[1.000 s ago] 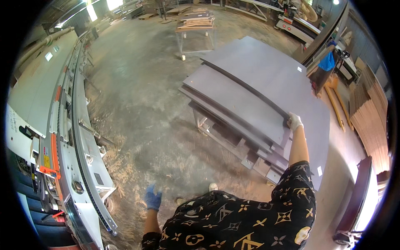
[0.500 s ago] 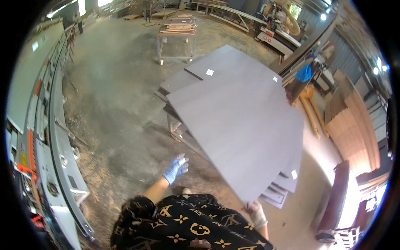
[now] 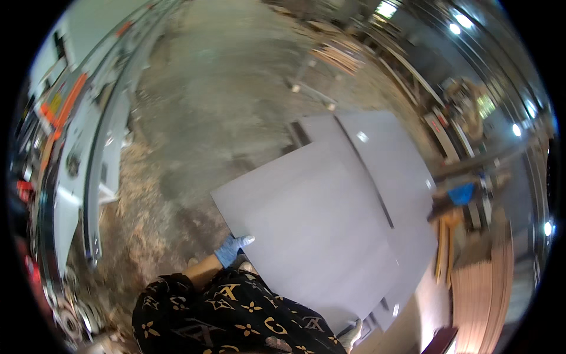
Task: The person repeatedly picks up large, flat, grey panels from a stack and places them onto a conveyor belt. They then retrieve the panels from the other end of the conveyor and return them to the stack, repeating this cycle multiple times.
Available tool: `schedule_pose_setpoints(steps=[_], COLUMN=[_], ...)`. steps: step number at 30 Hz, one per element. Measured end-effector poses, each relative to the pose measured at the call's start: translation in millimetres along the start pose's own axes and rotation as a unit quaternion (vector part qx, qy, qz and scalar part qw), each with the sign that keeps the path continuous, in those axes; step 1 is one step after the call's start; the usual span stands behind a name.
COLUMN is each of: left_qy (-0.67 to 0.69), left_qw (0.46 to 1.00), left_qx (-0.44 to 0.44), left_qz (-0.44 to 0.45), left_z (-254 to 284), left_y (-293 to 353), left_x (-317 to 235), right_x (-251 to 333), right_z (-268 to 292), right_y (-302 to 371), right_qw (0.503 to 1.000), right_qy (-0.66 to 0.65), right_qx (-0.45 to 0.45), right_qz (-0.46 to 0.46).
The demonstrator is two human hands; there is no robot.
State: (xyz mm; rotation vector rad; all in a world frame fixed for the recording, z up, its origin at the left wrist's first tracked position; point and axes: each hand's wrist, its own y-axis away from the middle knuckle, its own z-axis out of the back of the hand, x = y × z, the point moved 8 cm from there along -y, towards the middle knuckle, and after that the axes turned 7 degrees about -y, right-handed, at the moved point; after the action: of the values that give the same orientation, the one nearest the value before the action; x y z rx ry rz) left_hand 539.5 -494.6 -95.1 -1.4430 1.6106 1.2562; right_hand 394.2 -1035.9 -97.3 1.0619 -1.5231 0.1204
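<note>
A large flat grey panel lies slanted across a stack of similar grey panels, its left part jutting out past them. My left hand, in a blue glove, grips the panel's near left edge, thumb on top and fingers hidden beneath. At the near right corner my right hand, in a pale glove, holds the panel's edge; most of its fingers are out of sight. White labels stick to the panels underneath.
A long machine with a rail and orange parts runs along the left. Beyond the stack stands a wheeled cart with wood strips. To the right are a yellow pallet jack and stacked brown boards. Sawdust covers the floor beside the machine.
The top panel has turned and slid left and toward me, baring more of the panels below. My left hand has gone from free in the air to gripping its edge. The view has turned.
</note>
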Motion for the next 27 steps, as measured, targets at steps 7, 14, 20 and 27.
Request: schedule_pose_setpoints(steps=[7,14,20,27], left_qy=[0.119,0.094,0.186,0.306], left_qw=[0.967,0.888,0.807,0.699], left_qx=[-0.201,-0.415,-0.503,-0.589], left_qz=[-0.100,-0.173,-0.248,-0.266], left_z=[175,364,465,593], left_y=[119,300,405,425], left_x=[-64,-67,-89,-69], right_x=[-55,-225,-373,-478], right_z=[-241,-423,-515,-580], right_y=[35,155,277,373], right_qw=[0.959,0.866,0.816,0.736], right_qy=[0.102,0.160,0.191,0.240], right_qx=[0.244,0.409,0.452,0.522], right_qz=[-0.106,-0.239,-0.305,-0.358])
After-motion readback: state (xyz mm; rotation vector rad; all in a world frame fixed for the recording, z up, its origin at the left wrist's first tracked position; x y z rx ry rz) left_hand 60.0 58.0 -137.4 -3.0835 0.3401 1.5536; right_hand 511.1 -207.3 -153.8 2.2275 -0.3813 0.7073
